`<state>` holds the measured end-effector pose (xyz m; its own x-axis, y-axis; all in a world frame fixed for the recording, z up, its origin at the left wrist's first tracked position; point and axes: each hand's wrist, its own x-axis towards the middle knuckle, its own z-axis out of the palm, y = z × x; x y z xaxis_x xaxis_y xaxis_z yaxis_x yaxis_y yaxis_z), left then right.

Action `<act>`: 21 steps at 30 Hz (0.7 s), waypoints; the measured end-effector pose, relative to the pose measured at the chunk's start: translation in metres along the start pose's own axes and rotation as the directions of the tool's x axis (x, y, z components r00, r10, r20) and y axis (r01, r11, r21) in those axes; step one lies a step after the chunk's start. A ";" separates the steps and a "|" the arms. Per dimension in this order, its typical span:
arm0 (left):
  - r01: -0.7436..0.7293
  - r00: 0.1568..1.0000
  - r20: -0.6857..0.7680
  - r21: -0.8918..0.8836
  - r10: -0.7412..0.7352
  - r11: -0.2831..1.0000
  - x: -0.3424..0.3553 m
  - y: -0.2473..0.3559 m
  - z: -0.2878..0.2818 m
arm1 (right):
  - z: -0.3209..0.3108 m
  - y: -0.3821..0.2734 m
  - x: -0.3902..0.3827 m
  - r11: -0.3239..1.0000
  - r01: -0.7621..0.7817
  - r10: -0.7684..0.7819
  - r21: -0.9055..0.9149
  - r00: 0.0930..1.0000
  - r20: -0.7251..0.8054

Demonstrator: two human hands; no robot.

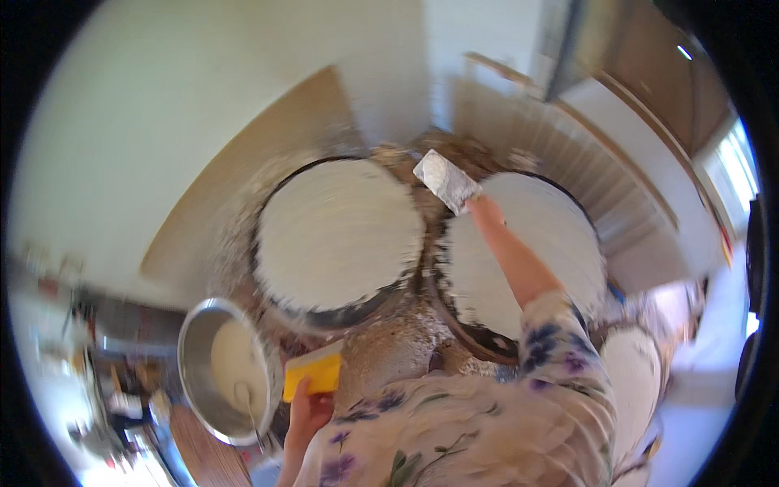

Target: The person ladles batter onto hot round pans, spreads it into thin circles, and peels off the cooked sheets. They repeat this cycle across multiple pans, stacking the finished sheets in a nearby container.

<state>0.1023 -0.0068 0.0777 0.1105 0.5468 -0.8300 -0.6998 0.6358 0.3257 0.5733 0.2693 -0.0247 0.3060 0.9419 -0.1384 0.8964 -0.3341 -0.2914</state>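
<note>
My left hand (308, 410) grips a yellow scraper (316, 375) with a pale blade edge, held low beside the metal bowl. With my arm stretched forward, my right hand (487, 211) is closed on a flat rectangular spreader (445, 177) smeared with white batter. That spreader is above the gap between two round dark griddles, near their far side. White batter covers most of the left griddle (341, 235) and the right griddle (527, 243), with ragged edges where dark metal shows. In the metal bowl (188, 361) lies creamy batter (235, 361), with a ladle-like utensil (253, 414) in it.
Dried splashes coat the brown surface (393, 341) around the griddles. A wall with a tan board (243, 162) rises behind on the left, a ribbed panel (560, 162) on the right. Another pale round surface (633, 373) is at lower right. Blurred kitchen items crowd the far left.
</note>
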 end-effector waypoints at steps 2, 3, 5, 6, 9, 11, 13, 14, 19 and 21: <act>-0.011 0.999 0.050 -0.067 0.014 0.998 -0.007 -0.005 -0.020 | 0.015 -0.081 -0.042 0.939 0.333 -0.337 -0.091 0.941 -0.032; 0.003 0.999 0.046 -0.086 0.001 0.996 -0.011 -0.005 -0.031 | 0.023 -0.122 -0.063 0.900 0.433 -0.435 -0.055 0.900 -0.029; -0.122 0.992 -0.019 -0.069 0.121 0.990 -0.017 -0.013 -0.049 | 0.037 -0.193 -0.111 0.842 0.540 -0.539 -0.008 0.842 0.024; -0.104 0.994 -0.037 -0.092 0.101 0.990 -0.022 -0.014 -0.060 | 0.043 -0.225 -0.137 0.789 0.611 -0.613 0.059 0.789 0.031; -0.125 0.990 0.043 -0.128 0.131 0.984 -0.043 -0.010 -0.102 | 0.064 -0.304 -0.218 0.577 0.759 -0.803 0.302 0.595 0.039; -0.130 0.984 0.103 -0.146 0.146 0.981 -0.056 -0.005 -0.132 | 0.079 -0.349 -0.257 0.652 0.312 -0.724 0.691 0.526 0.446; -0.104 0.980 0.153 -0.151 0.127 0.983 -0.069 -0.003 -0.164 | 0.095 -0.383 -0.293 0.656 -0.382 -0.640 0.651 0.176 0.748; -0.118 0.978 0.152 -0.171 0.144 0.978 -0.077 -0.004 -0.179 | 0.105 -0.398 -0.310 0.631 -0.510 -0.643 0.585 0.078 0.762; -0.134 0.969 0.182 -0.172 0.166 0.976 -0.119 0.001 -0.250 | 0.175 -0.448 -0.382 0.464 -0.886 -0.515 -0.014 -0.282 0.810; -0.182 0.976 0.092 -0.173 0.199 0.968 -0.134 0.002 -0.269 | 0.208 -0.458 -0.408 0.400 -0.916 -0.503 -0.028 -0.245 0.829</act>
<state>-0.1042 -0.2252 0.0675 0.0332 0.7104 -0.7031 -0.8194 0.4222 0.3878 -0.0285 0.0305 -0.0318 -0.7918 -0.0916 -0.6039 0.0868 -0.9955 0.0371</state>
